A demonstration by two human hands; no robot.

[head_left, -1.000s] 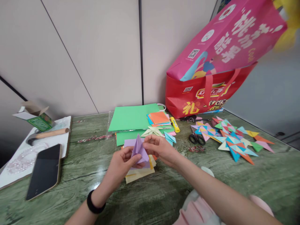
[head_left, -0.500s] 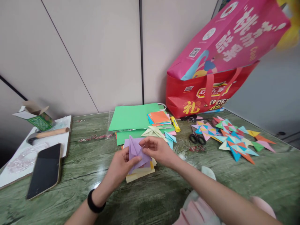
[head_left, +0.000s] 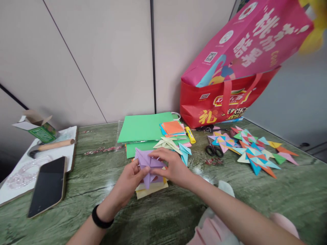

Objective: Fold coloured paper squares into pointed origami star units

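Observation:
A partly folded purple paper (head_left: 145,160) with several pointed flaps is held between both hands, above a small pile of pale yellow paper (head_left: 150,190). My left hand (head_left: 130,178) pinches its lower left side, thumb on top. On the right side, my right hand (head_left: 172,166) grips it between thumb and fingers. Just behind the hands lie pale green folded pieces (head_left: 167,143) and light blue folded pieces (head_left: 185,153). Green sheets (head_left: 143,127) lie further back, with small orange squares (head_left: 173,127) on them.
Right of the sheets are a yellow glue stick (head_left: 190,134), black scissors (head_left: 214,150) and colourful paper stars (head_left: 255,156). A red bag (head_left: 199,105) stands behind. At left are a phone (head_left: 48,187), a white board (head_left: 7,190) and a small box (head_left: 42,131).
The purple paper has been turned and its flaps spread out to the sides, with one point now facing down. My right hand has shifted its fingers to its right edge.

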